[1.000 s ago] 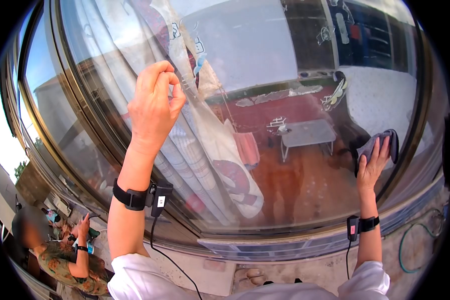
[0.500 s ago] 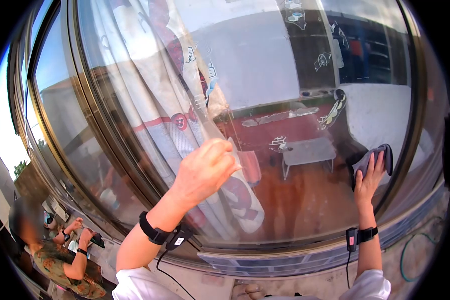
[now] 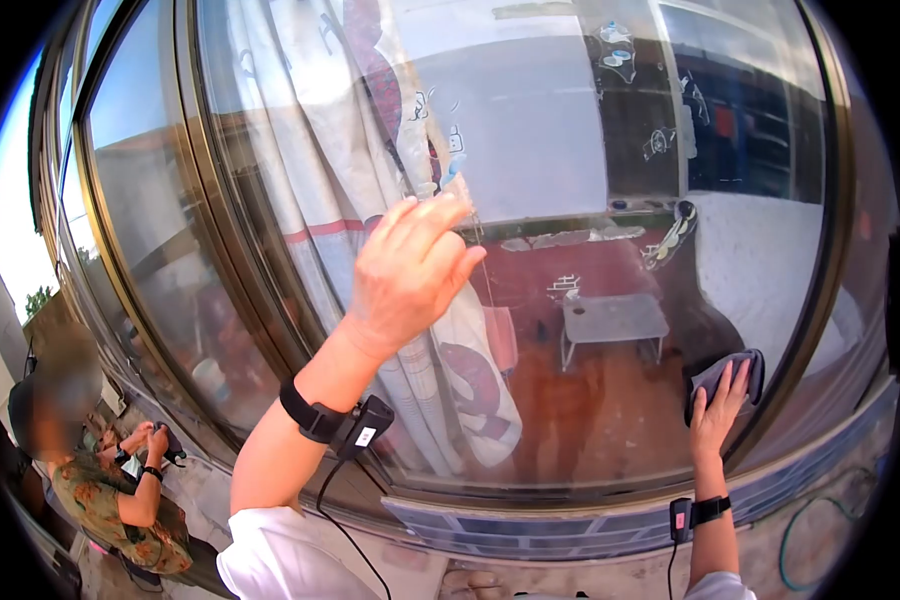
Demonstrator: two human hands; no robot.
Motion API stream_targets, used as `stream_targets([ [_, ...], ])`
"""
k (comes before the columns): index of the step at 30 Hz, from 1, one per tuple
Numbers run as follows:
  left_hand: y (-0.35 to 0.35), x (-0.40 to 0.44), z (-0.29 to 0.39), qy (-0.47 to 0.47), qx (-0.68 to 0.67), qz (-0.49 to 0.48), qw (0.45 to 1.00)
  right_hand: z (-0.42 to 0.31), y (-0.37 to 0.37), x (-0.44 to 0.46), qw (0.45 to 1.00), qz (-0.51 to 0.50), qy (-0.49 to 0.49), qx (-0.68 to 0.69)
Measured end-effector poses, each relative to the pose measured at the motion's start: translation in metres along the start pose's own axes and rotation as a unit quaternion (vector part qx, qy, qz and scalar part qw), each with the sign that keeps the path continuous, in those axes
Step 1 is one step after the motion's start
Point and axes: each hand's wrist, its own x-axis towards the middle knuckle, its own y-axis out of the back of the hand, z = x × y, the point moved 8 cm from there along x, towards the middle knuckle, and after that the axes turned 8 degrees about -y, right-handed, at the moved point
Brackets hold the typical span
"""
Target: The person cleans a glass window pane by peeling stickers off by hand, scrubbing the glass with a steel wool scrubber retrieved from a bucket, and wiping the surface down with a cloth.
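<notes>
My right hand (image 3: 720,415) presses a folded dark grey cloth (image 3: 722,384) flat against the lower right of a large window pane (image 3: 650,440). Its fingers lie spread over the fabric. Near the middle of the same glass, my left hand (image 3: 410,272) is raised with its fingers loosely bent and apart, and I see nothing in it. Its fingertips are by the peeling sticker marks (image 3: 456,140); whether they touch the glass is unclear. Each wrist wears a black strap with a small device and a cable.
Behind the glass are a white patterned curtain (image 3: 320,190) and a small folding table (image 3: 615,318). A metal frame (image 3: 220,250) borders the pane, above a tiled ledge (image 3: 530,530). At left stands a person (image 3: 120,500) handling a dark item. A green hose (image 3: 795,540) lies at lower right.
My left hand has risen on the glass and its fingers have loosened from a tighter curl. My right hand and the cloth have slid downward and slightly left.
</notes>
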Motion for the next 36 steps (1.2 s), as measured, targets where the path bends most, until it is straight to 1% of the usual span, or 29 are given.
stream_targets([
  [1, 0.005, 0.004, -0.026, 0.015, 0.049, 0.019, 0.999, 0.0, 0.001, -0.004, 1.0, -0.009, -0.004, -0.001],
  [3, 0.004, 0.007, -0.069, 0.072, 0.135, 0.006, 0.988, -0.001, 0.003, -0.007, 1.0, -0.018, -0.011, 0.002],
  [4, 0.0, 0.004, -0.072, 0.069, 0.134, 0.009, 0.989, -0.001, 0.004, -0.009, 1.0, -0.026, -0.016, 0.005],
  [6, -0.021, -0.005, -0.081, 0.081, 0.121, -0.052, 0.988, -0.002, 0.003, -0.012, 0.999, -0.023, -0.026, 0.012],
  [7, -0.028, -0.009, -0.068, 0.073, 0.105, -0.077, 0.989, -0.002, 0.002, -0.013, 0.999, -0.025, -0.033, 0.02],
  [8, -0.03, -0.015, -0.05, 0.071, 0.104, -0.076, 0.989, -0.004, 0.004, -0.015, 0.999, -0.024, -0.035, 0.02],
  [10, -0.048, -0.025, -0.012, 0.025, 0.063, -0.162, 0.984, -0.006, 0.003, -0.019, 0.997, -0.039, -0.051, 0.03],
  [11, -0.049, -0.026, -0.006, 0.023, 0.062, -0.162, 0.985, -0.005, 0.002, -0.022, 0.997, -0.044, -0.053, 0.028],
  [13, -0.053, -0.026, 0.004, -0.013, 0.045, -0.195, 0.98, -0.006, 0.004, -0.024, 0.997, -0.043, -0.053, 0.026],
  [14, -0.052, -0.021, -0.001, -0.013, 0.048, -0.194, 0.98, -0.007, 0.004, -0.023, 0.997, -0.044, -0.049, 0.025],
  [16, -0.033, -0.001, -0.036, 0.064, 0.116, -0.106, 0.986, -0.007, 0.003, -0.024, 0.997, -0.045, -0.052, 0.024],
  [17, -0.027, 0.004, -0.049, 0.086, 0.143, -0.081, 0.983, -0.006, 0.001, -0.024, 0.997, -0.045, -0.056, 0.021],
  [18, -0.027, 0.003, -0.051, 0.088, 0.149, -0.079, 0.982, -0.008, 0.002, -0.024, 0.997, -0.042, -0.052, 0.024],
  [20, -0.025, -0.001, -0.058, 0.12, 0.135, -0.028, 0.983, -0.007, 0.003, -0.026, 0.996, -0.049, -0.065, 0.029],
  [22, -0.029, -0.015, -0.031, 0.118, 0.109, -0.026, 0.987, -0.008, 0.005, -0.03, 0.997, -0.04, -0.057, 0.03],
  [24, -0.048, -0.027, 0.007, 0.042, 0.049, -0.123, 0.99, -0.008, 0.005, -0.031, 0.994, -0.064, -0.079, 0.05],
  [25, -0.046, -0.03, 0.011, 0.043, 0.049, -0.121, 0.99, -0.009, 0.005, -0.032, 0.994, -0.067, -0.079, 0.046],
  [27, -0.048, -0.034, 0.023, -0.006, -0.031, -0.16, 0.987, -0.01, 0.005, -0.035, 0.994, -0.062, -0.077, 0.043],
  [28, -0.045, -0.029, 0.012, -0.003, -0.029, -0.157, 0.987, -0.01, 0.004, -0.035, 0.994, -0.058, -0.077, 0.041],
  [30, -0.013, -0.014, -0.047, 0.13, 0.07, -0.031, 0.989, -0.014, 0.002, -0.035, 0.994, -0.054, -0.083, 0.042],
  [31, -0.015, -0.012, -0.063, 0.131, 0.07, -0.03, 0.988, -0.015, 0.003, -0.038, 0.993, -0.049, -0.094, 0.041],
  [33, -0.009, -0.01, -0.088, 0.15, 0.142, 0.01, 0.978, -0.02, 0.002, -0.045, 0.993, -0.049, -0.1, 0.049],
  [34, -0.011, -0.011, -0.082, 0.151, 0.142, 0.014, 0.978, -0.02, 0.002, -0.047, 0.991, -0.051, -0.106, 0.055],
  [36, -0.032, -0.012, -0.045, 0.098, 0.066, -0.045, 0.992, -0.023, 0.002, -0.053, 0.992, -0.05, -0.1, 0.053],
])
